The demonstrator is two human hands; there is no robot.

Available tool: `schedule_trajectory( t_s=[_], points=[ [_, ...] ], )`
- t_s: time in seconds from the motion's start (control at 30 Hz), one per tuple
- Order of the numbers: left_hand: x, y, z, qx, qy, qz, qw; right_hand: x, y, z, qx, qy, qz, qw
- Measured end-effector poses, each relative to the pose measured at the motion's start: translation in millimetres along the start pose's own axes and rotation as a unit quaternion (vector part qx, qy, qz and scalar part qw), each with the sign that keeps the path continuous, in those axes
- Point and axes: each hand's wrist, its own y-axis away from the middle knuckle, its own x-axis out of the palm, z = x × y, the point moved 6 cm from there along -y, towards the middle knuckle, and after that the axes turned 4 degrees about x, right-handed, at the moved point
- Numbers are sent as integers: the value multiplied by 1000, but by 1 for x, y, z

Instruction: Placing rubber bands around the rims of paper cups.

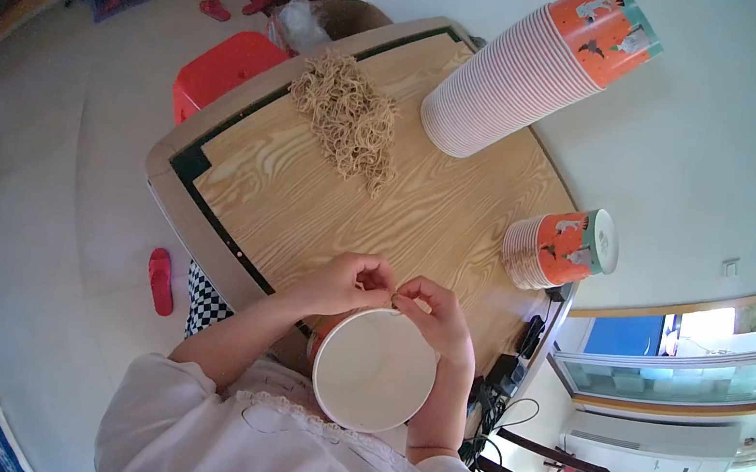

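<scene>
A paper cup (375,369), white inside, stands open-mouthed just below my hands, close to my body. My left hand (347,282) and my right hand (433,315) meet over its far rim, fingers pinched together on a thin string or handle piece that is too small to make out clearly. A pile of tan cord loops (348,120) lies at the far side of the wooden table (304,206).
A tall leaning stack of orange paper cups (530,68) rests at the table's far right, a short stack (557,248) at its right edge. A red stool (222,66) stands beyond the table, a red slipper (161,280) on the floor, cables (503,377) at right.
</scene>
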Motion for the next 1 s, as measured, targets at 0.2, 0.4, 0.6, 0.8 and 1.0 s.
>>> schedule_trajectory(
  t_s=[0.2, 0.4, 0.6, 0.8, 1.0],
  points=[
    [-8, 0, 12, 40, 11, -7, 999, 1, 0, 1, 4, -9, -5, 1000],
    [-8, 0, 4, 11, -20, 11, 1000, 2, -8, 4, 28, 28, 4, 999],
    [-14, 1, 12, 26, 2, 10, 1000, -2, -10, 2, -15, -2, -15, 1000],
    [-6, -3, 15, -46, 69, 1, 997, 0, -9, 3, 5, 9, -6, 1000],
    [-9, -4, 22, -30, 82, -2, 996, 0, -8, 2, -6, 11, -10, 1000]
  ],
)
